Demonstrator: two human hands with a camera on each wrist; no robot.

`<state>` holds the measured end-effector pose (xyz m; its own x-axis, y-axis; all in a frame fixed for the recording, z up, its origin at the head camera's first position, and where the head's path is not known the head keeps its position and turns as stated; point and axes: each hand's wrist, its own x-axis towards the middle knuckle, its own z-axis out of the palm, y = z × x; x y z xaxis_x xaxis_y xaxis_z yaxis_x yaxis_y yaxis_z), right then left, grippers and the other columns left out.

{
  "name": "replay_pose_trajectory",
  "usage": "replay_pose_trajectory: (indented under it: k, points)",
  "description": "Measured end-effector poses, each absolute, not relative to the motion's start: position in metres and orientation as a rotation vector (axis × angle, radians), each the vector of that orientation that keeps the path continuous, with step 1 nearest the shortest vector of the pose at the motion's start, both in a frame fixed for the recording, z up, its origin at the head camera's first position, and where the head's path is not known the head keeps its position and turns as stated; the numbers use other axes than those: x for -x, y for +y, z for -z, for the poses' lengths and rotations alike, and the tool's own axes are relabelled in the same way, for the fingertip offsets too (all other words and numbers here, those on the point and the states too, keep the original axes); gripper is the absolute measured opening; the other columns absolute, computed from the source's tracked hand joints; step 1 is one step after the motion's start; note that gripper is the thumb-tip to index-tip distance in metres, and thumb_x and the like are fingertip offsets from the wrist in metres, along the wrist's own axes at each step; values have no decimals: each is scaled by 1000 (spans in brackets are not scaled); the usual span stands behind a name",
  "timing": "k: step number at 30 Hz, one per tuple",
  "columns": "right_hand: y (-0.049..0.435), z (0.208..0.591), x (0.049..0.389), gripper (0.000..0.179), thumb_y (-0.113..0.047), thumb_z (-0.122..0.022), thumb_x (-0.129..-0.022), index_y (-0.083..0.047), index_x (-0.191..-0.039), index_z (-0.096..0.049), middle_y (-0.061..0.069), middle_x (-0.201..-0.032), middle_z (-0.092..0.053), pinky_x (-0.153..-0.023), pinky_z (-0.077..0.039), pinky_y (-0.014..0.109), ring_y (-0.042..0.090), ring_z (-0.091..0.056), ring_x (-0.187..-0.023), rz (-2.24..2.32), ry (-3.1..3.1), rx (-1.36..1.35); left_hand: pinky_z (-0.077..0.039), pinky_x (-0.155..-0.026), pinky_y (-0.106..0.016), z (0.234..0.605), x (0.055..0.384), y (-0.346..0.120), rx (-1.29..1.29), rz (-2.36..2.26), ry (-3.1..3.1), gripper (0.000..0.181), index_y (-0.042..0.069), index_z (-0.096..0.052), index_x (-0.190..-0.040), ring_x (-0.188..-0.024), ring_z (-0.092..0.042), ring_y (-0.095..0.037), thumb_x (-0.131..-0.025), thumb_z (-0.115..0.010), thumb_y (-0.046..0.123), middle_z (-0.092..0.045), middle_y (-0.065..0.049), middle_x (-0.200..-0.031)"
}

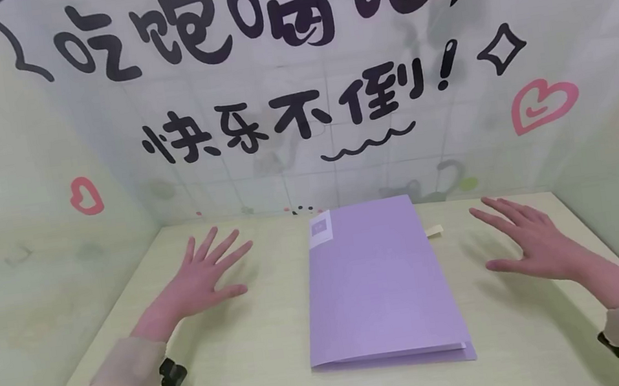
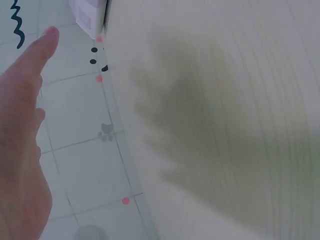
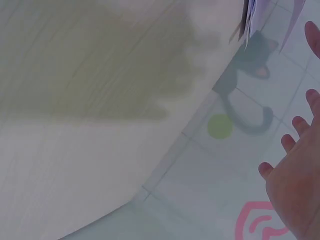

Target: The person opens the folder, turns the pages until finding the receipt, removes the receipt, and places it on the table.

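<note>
A purple folder (image 1: pixel 380 281) lies closed on the table between my two hands, a white label (image 1: pixel 320 229) at its upper left corner. Paper edges show along its near end, and a small cream tab (image 1: pixel 434 231) sticks out on its right side. To the left of the folder, my left hand (image 1: pixel 203 278) is held over the table with fingers spread, holding nothing. My right hand (image 1: pixel 540 247) hovers on the other side, fingers extended and also without anything in it. In the left wrist view, the folder's labelled corner (image 2: pixel 90 17) shows at the top.
The pale wooden table (image 1: pixel 237 359) meets a back wall sheet (image 1: pixel 308 180) printed with large black characters and hearts. Light side walls (image 1: pixel 13 258) stand at left and right. Each wrist carries a small black device (image 1: pixel 172 375).
</note>
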<state>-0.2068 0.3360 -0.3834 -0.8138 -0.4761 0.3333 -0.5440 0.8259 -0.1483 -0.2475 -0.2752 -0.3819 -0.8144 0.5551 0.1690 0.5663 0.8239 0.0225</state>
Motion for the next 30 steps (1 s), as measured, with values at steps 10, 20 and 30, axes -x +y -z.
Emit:
replay_pose_trajectory:
  k: [10, 20, 30]
  points:
    - [318, 401, 224, 95, -33, -84, -77, -15, -155, -33, 15, -157, -36, -101, -35, 56, 41, -36, -135, -554, -2718, -886, -6, -116, -75, 386, 234, -250, 930, 196, -2823, 82, 34, -28, -156, -153, -4, -44, -87, -68, 53, -20, -7, -166]
    - [304, 421, 240, 88, -30, -81, -82, -10, -154, -33, 18, -155, -39, -106, -9, -2, 43, -36, -137, -789, -2754, -933, -12, -118, -71, 397, 215, -212, 1012, 325, -2834, 83, 34, -26, -156, -154, -8, -40, -88, -68, 51, -18, -2, -167]
    - [295, 434, 252, 78, -28, -77, -85, -12, -151, -38, 15, -155, -42, -113, -35, 48, 41, -38, -140, -955, -2870, -889, -17, -120, -66, 408, 199, -189, 1019, 513, -2851, 84, 36, -21, -157, -154, -11, -38, -89, -67, 52, -15, 0, -168]
